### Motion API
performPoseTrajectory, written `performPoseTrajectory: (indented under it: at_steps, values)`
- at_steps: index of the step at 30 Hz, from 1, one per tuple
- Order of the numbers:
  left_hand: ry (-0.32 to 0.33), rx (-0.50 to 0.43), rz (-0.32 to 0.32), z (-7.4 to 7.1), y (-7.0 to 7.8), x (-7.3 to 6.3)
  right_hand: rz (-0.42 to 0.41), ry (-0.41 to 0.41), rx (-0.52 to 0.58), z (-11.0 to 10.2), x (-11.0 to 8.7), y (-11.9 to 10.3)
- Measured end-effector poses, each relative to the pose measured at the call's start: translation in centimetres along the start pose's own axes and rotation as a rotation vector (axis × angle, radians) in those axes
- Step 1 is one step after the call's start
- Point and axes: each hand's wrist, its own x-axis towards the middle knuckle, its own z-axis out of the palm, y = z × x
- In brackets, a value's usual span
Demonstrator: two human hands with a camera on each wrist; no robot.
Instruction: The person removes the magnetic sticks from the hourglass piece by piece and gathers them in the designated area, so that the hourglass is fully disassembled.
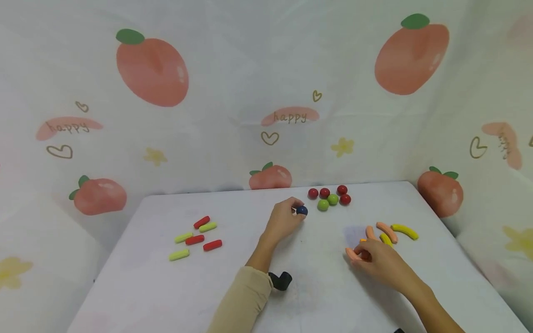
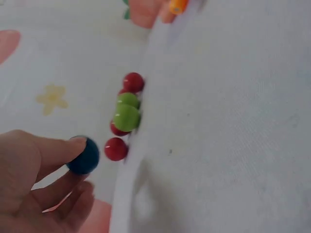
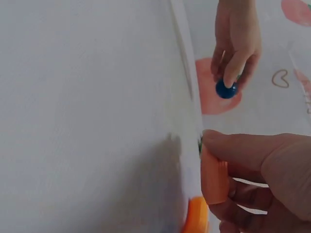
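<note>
My left hand point(image 1: 285, 221) pinches a small dark blue ball point(image 1: 302, 210) between thumb and fingertips, above the middle of the table. In the left wrist view the ball point(image 2: 83, 155) shows held clear of the other balls. On the right, my right hand point(image 1: 385, 262) pinches a salmon-pink, slightly curved stick point(image 1: 352, 254) by thumb and fingers. The right wrist view shows this stick point(image 3: 214, 180) held upright there. Just past it is a bright orange piece point(image 3: 196, 214), mostly hidden by the hand in the head view. Yellow curved pieces point(image 1: 405, 231) and pink ones point(image 1: 387, 232) lie beyond.
Several red balls point(image 1: 345, 199) and two green balls point(image 1: 323, 205) lie near the back edge of the white table point(image 1: 316, 296). On the left are red sticks point(image 1: 213, 245) and pale green sticks point(image 1: 179, 255). A printed cloth point(image 1: 225, 138) hangs behind.
</note>
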Motion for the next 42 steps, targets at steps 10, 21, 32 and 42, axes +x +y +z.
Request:
performPoseTrajectory:
  at_steps: [10,21,32,42]
  values:
    - [0.160,0.121,-0.039,2.8,-0.6,2.7,0.138,-0.063,-0.069,-0.4,-1.4,1.3]
    - [0.194,0.150,-0.042,3.5,-1.1,3.3,0.154,-0.041,-0.171,0.5,-1.2,1.2]
    - [0.193,0.172,-0.039,1.9,-1.2,3.2,-0.009,0.165,-0.199,0.4,-0.5,0.2]
    - [0.286,0.372,0.033,-1.5,-0.5,1.6,-0.155,0.260,-0.262,0.5,1.4,-2.0]
